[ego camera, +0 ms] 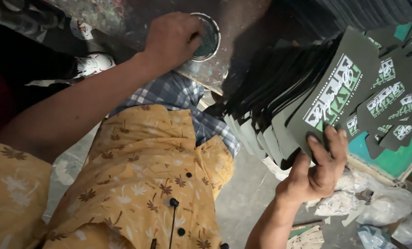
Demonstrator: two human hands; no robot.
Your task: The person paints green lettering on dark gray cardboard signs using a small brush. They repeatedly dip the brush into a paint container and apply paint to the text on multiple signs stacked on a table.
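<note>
**A:** Closest to my lens is the yellow leaf-print shirt [141, 184], with its dark buttons, and a bit of checked cloth [178, 94] below it. Past that, what are my hands on?

**B:** Your right hand [319, 168] is clamped on the lower corner of a fanned stack of dark printed sheets [303, 92]: the thumb lies across the top sheet's face and the fingers curl underneath. The stack juts up and away from you, with a white-and-green print showing on the top sheet.

**A:** And the left hand [173, 39]?

**B:** It's well apart from the stack, over at a small round tin [209, 37] on the stained worktable [123, 18]. The fingers are bunched and dipped at its rim. I can't tell whether they pinch anything inside.

**A:** How do I judge the sheets will handle?

**B:** Light singly, I think, but the bundle has some weight. They look thin and flexible, with the edges splaying like a deck of cards, so they'd slide over each other if my pinch loosens. The corner hold works for fanning. For carrying, I'd take the stack deeper along the bottom edge, thumb flat on the face.

**A:** Anything close by?

**B:** More printed pieces [395, 99] lie spread on a teal board [390, 159] just beyond the stack, and crumpled rags [372, 198] sit under my right wrist.
</note>
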